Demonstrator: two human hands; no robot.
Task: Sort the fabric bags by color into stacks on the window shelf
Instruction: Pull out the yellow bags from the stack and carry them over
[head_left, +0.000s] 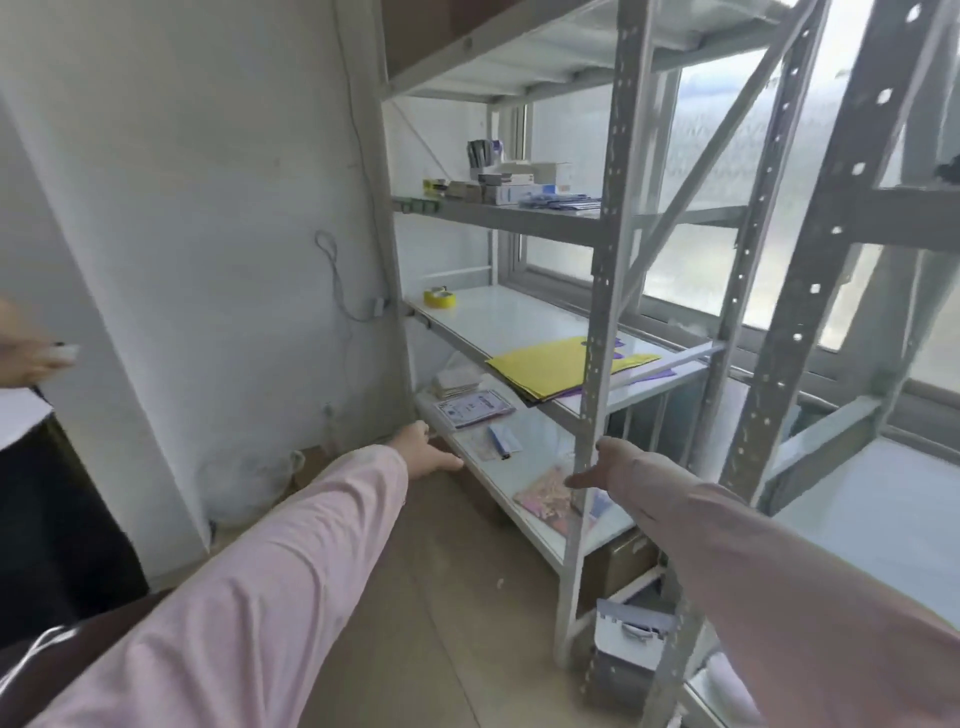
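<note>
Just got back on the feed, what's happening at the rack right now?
A person in pink sleeves reaches both hands toward the grey metal shelving rack by the window. The left hand hovers open at the front edge of the lower white shelf, and the right hand is open beside the front upright. Neither has a grip on anything. One shelf up, a flat yellow fabric bag lies on purple fabric, so the colours are not yet separated.

Grey painted metal rack (602, 312) with perforated matt uprights, glossy smooth white shelf boards (498, 317), matt yellow cloth bag (550, 364), purple cloth bag (652, 375), shiny yellow tape roll (440, 297), frosted window glass (701, 156), soft pink cloth sleeve (291, 545), matt painted wall (208, 208), glossy plastic packet (475, 409)
</note>
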